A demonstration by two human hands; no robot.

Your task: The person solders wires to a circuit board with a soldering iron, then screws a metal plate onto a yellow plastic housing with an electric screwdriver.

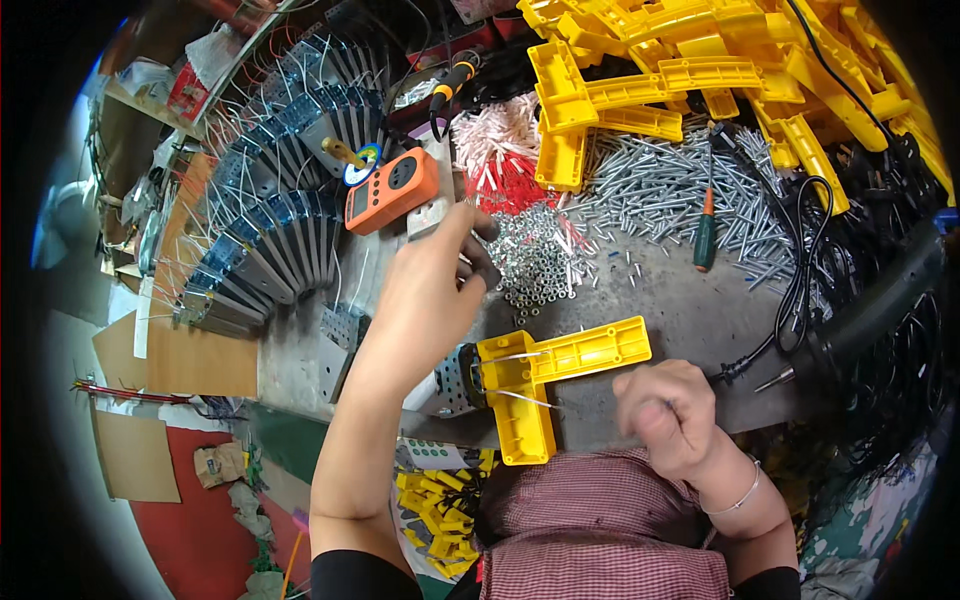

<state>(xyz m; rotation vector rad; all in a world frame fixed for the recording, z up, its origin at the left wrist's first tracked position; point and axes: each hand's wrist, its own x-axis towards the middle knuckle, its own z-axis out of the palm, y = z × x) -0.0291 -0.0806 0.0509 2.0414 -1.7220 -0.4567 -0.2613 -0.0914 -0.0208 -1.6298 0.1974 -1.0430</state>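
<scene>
My left hand (432, 285) reaches over the bench beside a white power strip (432, 208) and a heap of small metal nuts (535, 262). Its fingers are bent but apart, and nothing shows between them. My right hand (668, 415) is closed in a fist, slightly blurred; whatever it may hold is hidden. Between my hands lies a yellow plastic handle housing (522, 425), open side up, at the front edge. Two pale wires run into it from a perforated metal part (450, 388). An orange meter with a socket (393, 190) stands just past my left hand.
Rows of metal units with wires (270, 240) stand at the left. Long screws (650, 185) are heaped at the back, with red and pink sleeves (500, 150) alongside. Yellow housings (690, 75) pile up behind. A screwdriver (706, 230) and black cables (800, 260) lie at right.
</scene>
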